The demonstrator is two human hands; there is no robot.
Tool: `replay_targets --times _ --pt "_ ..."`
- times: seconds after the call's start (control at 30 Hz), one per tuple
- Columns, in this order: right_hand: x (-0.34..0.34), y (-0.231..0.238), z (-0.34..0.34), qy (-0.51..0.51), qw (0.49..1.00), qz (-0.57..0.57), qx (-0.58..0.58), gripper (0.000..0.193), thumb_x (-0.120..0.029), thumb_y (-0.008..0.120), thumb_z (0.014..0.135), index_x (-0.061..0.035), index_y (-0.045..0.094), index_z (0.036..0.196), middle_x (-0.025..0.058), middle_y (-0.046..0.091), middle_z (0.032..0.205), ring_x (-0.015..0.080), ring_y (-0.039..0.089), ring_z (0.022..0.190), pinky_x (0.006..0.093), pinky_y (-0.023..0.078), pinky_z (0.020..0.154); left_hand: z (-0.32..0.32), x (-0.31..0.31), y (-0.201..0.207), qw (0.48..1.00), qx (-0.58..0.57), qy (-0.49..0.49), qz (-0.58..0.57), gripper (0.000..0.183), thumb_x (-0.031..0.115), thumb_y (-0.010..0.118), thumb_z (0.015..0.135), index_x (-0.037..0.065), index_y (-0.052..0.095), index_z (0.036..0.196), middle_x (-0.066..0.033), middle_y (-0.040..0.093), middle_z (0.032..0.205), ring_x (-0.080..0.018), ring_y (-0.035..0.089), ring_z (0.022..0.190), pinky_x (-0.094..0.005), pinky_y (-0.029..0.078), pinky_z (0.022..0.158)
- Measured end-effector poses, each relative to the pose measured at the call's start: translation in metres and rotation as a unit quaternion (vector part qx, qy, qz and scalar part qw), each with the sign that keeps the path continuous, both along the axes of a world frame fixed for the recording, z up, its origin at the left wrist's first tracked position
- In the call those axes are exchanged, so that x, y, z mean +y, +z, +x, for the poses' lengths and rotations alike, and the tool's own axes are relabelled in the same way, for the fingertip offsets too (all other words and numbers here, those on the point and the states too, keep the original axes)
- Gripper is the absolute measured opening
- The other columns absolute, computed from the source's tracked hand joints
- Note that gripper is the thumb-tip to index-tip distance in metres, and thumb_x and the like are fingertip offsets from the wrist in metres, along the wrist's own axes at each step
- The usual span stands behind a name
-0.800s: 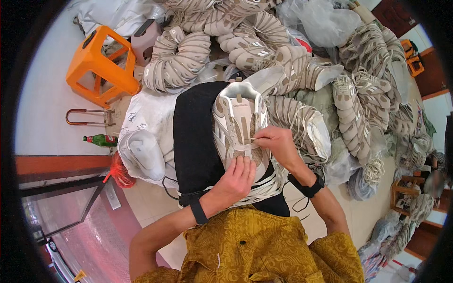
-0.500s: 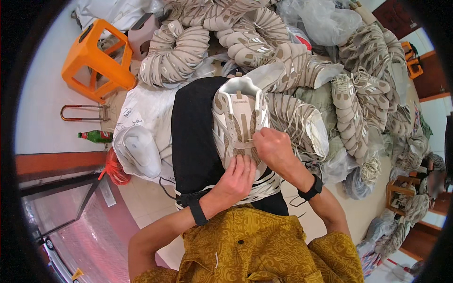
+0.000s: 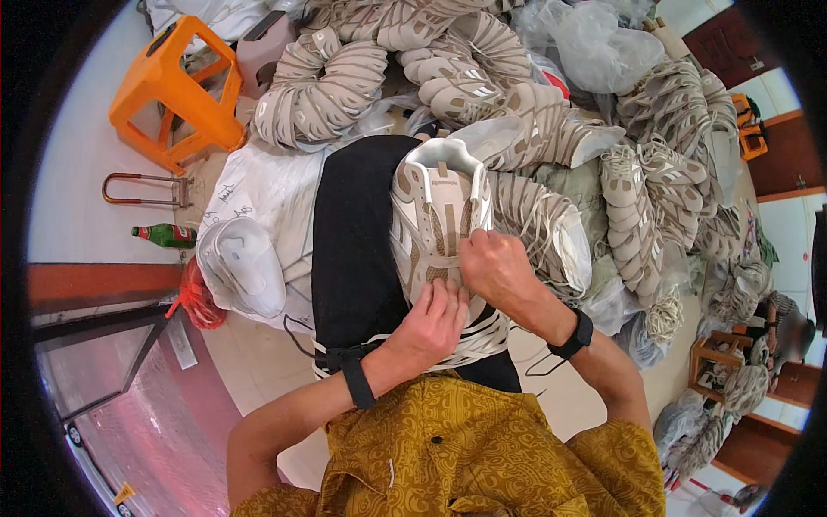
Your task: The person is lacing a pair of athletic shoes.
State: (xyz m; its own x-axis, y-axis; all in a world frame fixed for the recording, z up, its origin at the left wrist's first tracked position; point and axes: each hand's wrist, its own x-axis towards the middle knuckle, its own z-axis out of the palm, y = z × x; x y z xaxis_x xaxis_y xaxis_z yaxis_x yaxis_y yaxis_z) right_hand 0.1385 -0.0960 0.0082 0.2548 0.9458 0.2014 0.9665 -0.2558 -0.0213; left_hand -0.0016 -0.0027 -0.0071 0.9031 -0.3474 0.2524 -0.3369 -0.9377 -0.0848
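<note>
The left hand (image 3: 433, 319) rested, fingers together, grip unclear, on the beige-and-white mesh shoe (image 3: 444, 222); beside it, the right hand (image 3: 497, 265) was curled closed, contents hidden.

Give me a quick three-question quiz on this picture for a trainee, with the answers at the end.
1. Which hand at the shoe is nearer the person's yellow shirt?
2. True or false: the shoe's ankle opening is at its end nearer the shirt.
3. What stands at the upper left?
A) a blue bucket
B) an orange stool
C) a red chair

Key:
1. The left hand.
2. False; the opening is at the far end.
3. B.
</note>
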Motion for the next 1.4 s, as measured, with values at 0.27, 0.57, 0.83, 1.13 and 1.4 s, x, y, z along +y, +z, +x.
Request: replay_targets --times 0.27,0.57,0.83,1.13,1.4 --pt "0.013 0.005 0.012 -0.008 0.991 -0.087 0.101 0.01 -0.01 0.057 0.063 -0.0004 0.053 0.063 0.0106 0.054 0.06 0.024 0.058 0.054 0.0334 0.046 0.048 -0.002 0.002 0.001 1.0 0.008 0.001 -0.011 0.039 0.011 0.048 0.072 -0.012 0.05 0.104 -0.0253 0.054 0.1 -0.0343 0.051 0.095 -0.039 0.042 0.086" --pt "-0.002 -0.003 0.026 0.03 0.937 0.014 0.347 0.014 -0.015 0.058 0.067 -0.0024 0.054 0.063 0.0146 0.055 0.061 0.0336 0.056 0.059 0.0401 0.045 0.054 -0.003 0.008 0.001 0.999 0.002 -0.01 -0.032 0.037 0.009 0.05 0.072 -0.011 0.051 0.103 -0.023 0.054 0.099 -0.0331 0.052 0.095 -0.0384 0.042 0.086" --pt "-0.006 -0.004 0.022 0.0 0.983 -0.018 0.183 0.01 -0.011 0.054 0.069 -0.0014 0.054 0.067 0.0152 0.056 0.063 0.0325 0.059 0.058 0.0394 0.047 0.052 0.0 0.004 0.003 1.0 0.01 -0.012 -0.012 0.037 0.01 0.048 0.073 -0.011 0.049 0.103 -0.0227 0.053 0.101 -0.033 0.051 0.096 -0.0382 0.043 0.086" --pt "0.004 0.004 0.011 -0.023 0.993 -0.06 0.094 0.008 -0.008 0.054 0.065 -0.0004 0.053 0.062 0.0156 0.056 0.059 0.0313 0.058 0.053 0.0385 0.047 0.047 0.003 -0.002 0.002 1.0 0.009 0.005 -0.003 0.038 0.012 0.048 0.073 -0.011 0.05 0.103 -0.0228 0.054 0.099 -0.033 0.051 0.094 -0.0384 0.041 0.086" --pt "0.015 -0.001 0.037 0.003 0.974 -0.064 0.217 0.012 -0.011 0.057 0.061 -0.0003 0.055 0.056 0.0168 0.056 0.056 0.0306 0.059 0.054 0.0373 0.048 0.049 0.0 0.0 0.001 1.0 0.007 0.005 -0.006 0.039 0.012 0.048 0.072 -0.011 0.049 0.104 -0.0236 0.053 0.099 -0.034 0.05 0.094 -0.0392 0.041 0.086"
